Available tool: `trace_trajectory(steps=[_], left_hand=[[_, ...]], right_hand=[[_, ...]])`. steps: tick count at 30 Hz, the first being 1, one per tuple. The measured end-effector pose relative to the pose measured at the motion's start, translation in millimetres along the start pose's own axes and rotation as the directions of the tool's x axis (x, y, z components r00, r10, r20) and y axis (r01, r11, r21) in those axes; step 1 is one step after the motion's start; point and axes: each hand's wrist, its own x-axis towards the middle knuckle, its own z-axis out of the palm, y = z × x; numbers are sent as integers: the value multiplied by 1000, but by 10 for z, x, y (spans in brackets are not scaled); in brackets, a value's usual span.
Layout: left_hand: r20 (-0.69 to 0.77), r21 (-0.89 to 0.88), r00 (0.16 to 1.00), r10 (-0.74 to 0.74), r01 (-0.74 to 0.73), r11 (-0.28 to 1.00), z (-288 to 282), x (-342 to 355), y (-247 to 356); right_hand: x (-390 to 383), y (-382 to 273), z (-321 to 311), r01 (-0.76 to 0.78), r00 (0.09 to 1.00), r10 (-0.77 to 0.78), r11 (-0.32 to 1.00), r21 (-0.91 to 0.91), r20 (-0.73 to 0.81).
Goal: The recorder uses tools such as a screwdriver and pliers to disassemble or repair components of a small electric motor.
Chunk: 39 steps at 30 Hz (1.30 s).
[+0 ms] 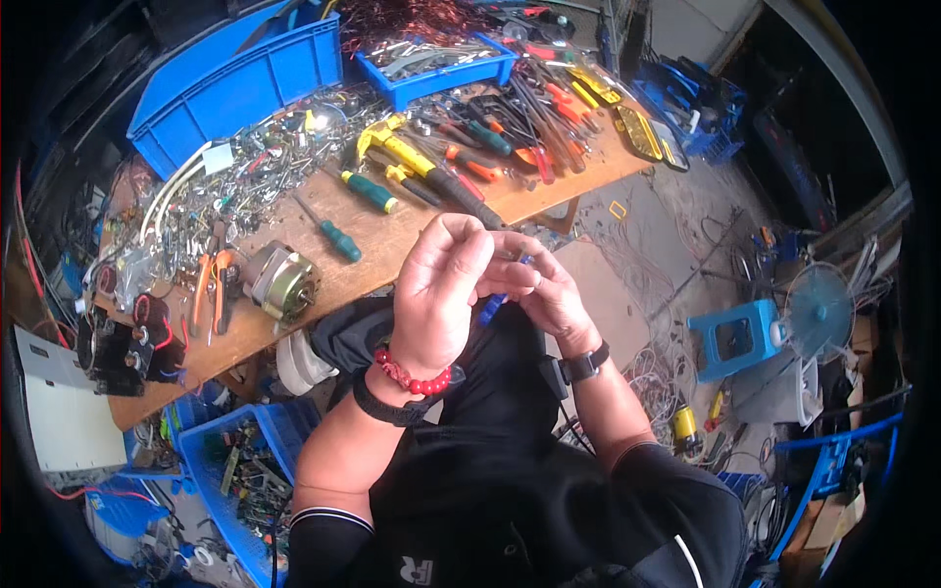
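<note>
My left hand (441,284), with a red bead bracelet and dark band at the wrist, is raised before the bench with its fingers closed, its fingertips hidden. My right hand (544,294), below a dark watch, grips a small blue object (492,308), partly hidden by both hands. The hands meet at the fingers; what the left one holds I cannot make out. Beyond them lie a yellow hammer (407,152), a green-handled screwdriver (336,235) and a metal motor (279,284) on the wooden bench (245,353).
Blue crates (235,88) of parts stand behind and below the bench, among scattered hardware and several tools. On the right are a blue plastic stool (706,348), a fan (819,310) and tangled cables (637,377). A dark device with red wires (137,343) sits at the left end.
</note>
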Motion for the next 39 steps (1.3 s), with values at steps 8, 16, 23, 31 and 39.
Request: trace_trajectory(steps=[8, 16, 23, 31, 39], left_hand=[[-9, 66, 1000, 7, -6, 998, -57, -58, -41], [-144, 40, 981, 128, -123, 992, -233, 29, 133], [-129, 773, 841, 526, -247, 584, -994, -179, 710], [-152, 979, 867, 474, 66, 193, -1660, -299, 999], [-79, 993, 859, 506, 114, -38, -1603, -296, 929]], right_hand=[[-59, 77, 2, -53, 997, 55, 998, 31, -61], [-197, -1, 28, 72, 992, -53, 984, 165, -115], [-176, -887, -523, 440, 808, -461, 886, -145, -368], [391, -1803, -1082, 396, 526, -651, 757, -520, -547], [1854, -1997, -1126, 319, 621, -614, 766, -559, -487]])
